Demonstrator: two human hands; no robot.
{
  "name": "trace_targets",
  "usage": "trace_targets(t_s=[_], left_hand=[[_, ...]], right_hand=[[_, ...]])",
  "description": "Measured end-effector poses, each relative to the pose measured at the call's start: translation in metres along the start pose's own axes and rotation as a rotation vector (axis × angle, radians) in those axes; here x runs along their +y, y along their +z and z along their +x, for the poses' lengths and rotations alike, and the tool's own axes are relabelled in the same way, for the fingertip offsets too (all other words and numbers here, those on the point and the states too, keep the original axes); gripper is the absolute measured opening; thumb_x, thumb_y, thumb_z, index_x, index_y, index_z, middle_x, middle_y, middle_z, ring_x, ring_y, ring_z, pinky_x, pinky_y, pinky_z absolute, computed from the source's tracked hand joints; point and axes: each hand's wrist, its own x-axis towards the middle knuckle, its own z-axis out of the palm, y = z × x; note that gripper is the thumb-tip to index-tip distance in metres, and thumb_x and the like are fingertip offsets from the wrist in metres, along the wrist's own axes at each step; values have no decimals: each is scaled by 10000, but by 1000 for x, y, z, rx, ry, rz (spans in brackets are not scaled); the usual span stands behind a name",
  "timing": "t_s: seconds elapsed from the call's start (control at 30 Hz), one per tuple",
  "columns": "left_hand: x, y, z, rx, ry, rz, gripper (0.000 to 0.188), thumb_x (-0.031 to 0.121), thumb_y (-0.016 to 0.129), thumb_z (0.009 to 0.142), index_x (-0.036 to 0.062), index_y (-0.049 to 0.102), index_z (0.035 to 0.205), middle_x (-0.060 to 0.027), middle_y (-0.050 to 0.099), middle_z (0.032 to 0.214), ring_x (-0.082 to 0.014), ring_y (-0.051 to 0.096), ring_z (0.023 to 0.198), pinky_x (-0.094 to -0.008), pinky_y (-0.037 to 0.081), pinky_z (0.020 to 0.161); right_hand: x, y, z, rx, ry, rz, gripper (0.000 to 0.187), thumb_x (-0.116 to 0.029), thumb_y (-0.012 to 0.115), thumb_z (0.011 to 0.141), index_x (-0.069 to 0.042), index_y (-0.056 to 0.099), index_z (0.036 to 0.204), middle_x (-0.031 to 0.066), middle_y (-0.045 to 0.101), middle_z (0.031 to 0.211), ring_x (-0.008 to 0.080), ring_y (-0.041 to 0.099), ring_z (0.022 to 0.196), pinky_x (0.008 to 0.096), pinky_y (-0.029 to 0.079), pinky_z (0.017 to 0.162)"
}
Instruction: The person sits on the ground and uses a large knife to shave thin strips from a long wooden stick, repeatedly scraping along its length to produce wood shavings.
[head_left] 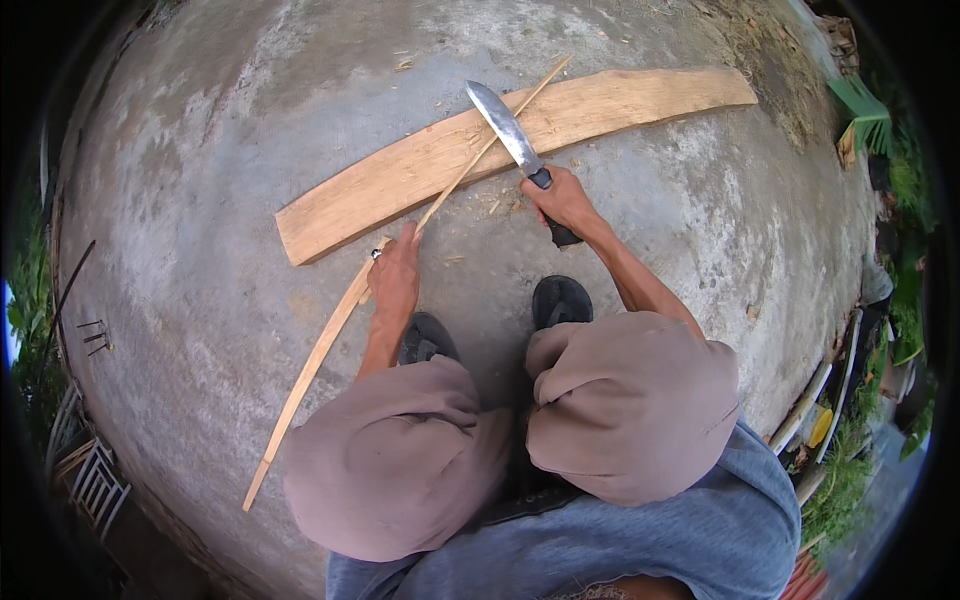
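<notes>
**Squatting on concrete, knife over a thin strip on a plank**

The concrete floor [200, 180] fills most of the view, grey and stained, bulging under the fisheye lens. Its border runs from 2 o'clock down to 4 o'clock, where green plants, pale poles and clutter crowd in; at 8 o'clock a light slatted frame is cut off by the dark rim. Bare floor lies open from 9 to 12 o'clock.

The person's bent knees in brownish cloth take up 5 to 7 o'clock and hide most of both forearms. Two dark shoes show just above the knees, each partly covered.

The wooden plank [420, 165] lies flat across the upper centre, running from 9 o'clock up toward 1 o'clock, with small wood chips scattered near its lower edge.

The long thin wood strip [310, 370] crosses the plank on a diagonal, one tip beyond the plank's far edge at 12 o'clock, the other far out on the floor at 7 o'clock.

The left hand [396, 275] is closed around the strip just below the plank's near edge, forefinger laid along it; where the strip passes under the palm cannot be seen.

The right hand [566, 200] is clenched on the dark handle of a large knife [505, 125], the handle's end sticking out below the fist. The blade points to 11 o'clock and lies over the plank, beside the strip's upper part; whether the edge touches the strip is hard to tell.
</notes>
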Motion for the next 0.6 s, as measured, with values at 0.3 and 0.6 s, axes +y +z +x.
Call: trace_targets(t_s=[0.3, 0.6], left_hand=[[27, -1, -6, 1, 39, -12, 501, 406, 538, 1089, 366, 465, 1583, -126, 597, 839, -337, 642, 730, -501, 498, 660], [39, -3, -11, -35, -29, -97, 461, 428, 579, 1068, 317, 573, 1515, -137, 689, 836, -335, 698, 784, -470, 533, 693]], right_hand=[[16, 10, -21, 289, -184, -232, 362, -394, 710, 936, -40, 653, 988, 186, 707, 818, 400, 705, 824, 501, 544, 764], [9, 16, -30, 186, -143, -468, 398, -407, 702, 964, -22, 613, 1012, 206, 724, 824, 468, 699, 774, 546, 551, 691]])
